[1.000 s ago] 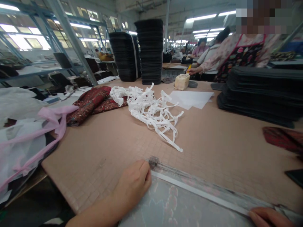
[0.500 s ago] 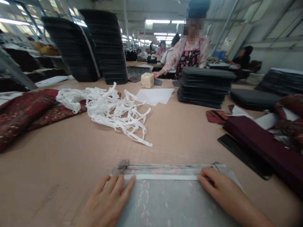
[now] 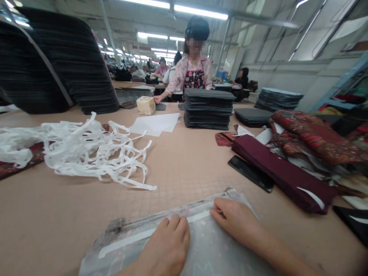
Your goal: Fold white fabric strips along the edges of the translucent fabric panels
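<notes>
The left hand [image 3: 168,249] has slid along the white adhesive strip [image 3: 129,240] toward the right hand [image 3: 234,222]. Both lie flat, fingers [image 3: 175,227] together and unclenched, touching the strip on the clear plastic bag [image 3: 201,245], at the tan bench's [image 3: 186,161] near edge; its contents are blurred.

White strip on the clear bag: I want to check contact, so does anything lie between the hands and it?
Nothing visible does. The left hand rests its fingertips on the white strip, and the right hand touches it further right, both flat on the clear bag. The tangle of loose white strips lies well apart.
</notes>
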The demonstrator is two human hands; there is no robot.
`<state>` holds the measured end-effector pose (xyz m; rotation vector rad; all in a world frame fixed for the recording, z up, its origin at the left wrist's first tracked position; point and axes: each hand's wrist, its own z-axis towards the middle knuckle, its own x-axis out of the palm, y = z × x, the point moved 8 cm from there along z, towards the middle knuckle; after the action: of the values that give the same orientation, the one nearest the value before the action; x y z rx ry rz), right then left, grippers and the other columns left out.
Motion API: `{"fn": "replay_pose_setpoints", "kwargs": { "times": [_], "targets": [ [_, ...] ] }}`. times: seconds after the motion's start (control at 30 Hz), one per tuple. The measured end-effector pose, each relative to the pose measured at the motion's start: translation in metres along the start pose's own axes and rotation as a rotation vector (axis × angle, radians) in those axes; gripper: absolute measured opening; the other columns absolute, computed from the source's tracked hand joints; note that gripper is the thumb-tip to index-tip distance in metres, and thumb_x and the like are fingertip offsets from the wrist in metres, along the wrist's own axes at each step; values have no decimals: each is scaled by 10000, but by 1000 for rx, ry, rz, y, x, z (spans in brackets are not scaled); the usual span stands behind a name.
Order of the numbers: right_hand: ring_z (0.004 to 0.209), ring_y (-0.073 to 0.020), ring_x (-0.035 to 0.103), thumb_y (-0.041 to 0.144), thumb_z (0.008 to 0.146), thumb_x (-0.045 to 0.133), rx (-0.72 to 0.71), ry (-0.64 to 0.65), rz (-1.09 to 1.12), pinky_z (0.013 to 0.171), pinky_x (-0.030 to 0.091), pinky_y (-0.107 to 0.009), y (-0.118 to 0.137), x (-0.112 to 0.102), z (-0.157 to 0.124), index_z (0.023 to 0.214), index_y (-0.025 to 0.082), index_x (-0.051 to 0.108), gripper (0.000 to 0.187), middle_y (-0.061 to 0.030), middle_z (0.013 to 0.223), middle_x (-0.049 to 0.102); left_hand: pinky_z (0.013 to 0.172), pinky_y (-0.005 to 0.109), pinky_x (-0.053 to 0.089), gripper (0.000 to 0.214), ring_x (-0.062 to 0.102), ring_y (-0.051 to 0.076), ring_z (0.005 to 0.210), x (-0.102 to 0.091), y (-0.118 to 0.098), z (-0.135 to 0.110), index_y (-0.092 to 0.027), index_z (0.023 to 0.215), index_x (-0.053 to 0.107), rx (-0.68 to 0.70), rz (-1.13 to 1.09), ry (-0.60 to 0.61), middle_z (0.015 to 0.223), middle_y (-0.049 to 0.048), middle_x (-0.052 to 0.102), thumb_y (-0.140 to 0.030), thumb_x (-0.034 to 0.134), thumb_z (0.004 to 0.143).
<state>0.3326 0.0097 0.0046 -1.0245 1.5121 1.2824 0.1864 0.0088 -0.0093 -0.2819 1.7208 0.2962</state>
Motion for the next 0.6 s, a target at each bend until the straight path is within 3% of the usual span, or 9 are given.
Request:
{"fn": "replay_pose_setpoints", "kwargs": {
  "times": [0.17,0.33,0.6],
  "targets": [
    [636,-148,545,202,838,450,38,35,223,565,334,-235,-38,-15,-9,667,189,546,197,3,671,608,815,358,442,402,495,240,970,4,2,-5,-111,1163,520,-19,32,-121,1131,122,556,-37,388,791],
    [530,-133,501,231,827,434,167,1,332,515,334,-228,-77,-20,-16,672,191,532,188,43,531,514,820,344,439,577,489,232,993,3,3,-7,-138,1318,371,-24,37,-189,1156,93,561,-7,347,757],
    [585,-137,504,189,789,464,152,-76,217,514,299,-225,-76,-22,-8,646,176,513,151,11,614,567,785,364,460,549,509,244,970,6,4,4,-188,1315,390,-16,18,-160,1129,101,567,-52,384,783]
  ]
}}
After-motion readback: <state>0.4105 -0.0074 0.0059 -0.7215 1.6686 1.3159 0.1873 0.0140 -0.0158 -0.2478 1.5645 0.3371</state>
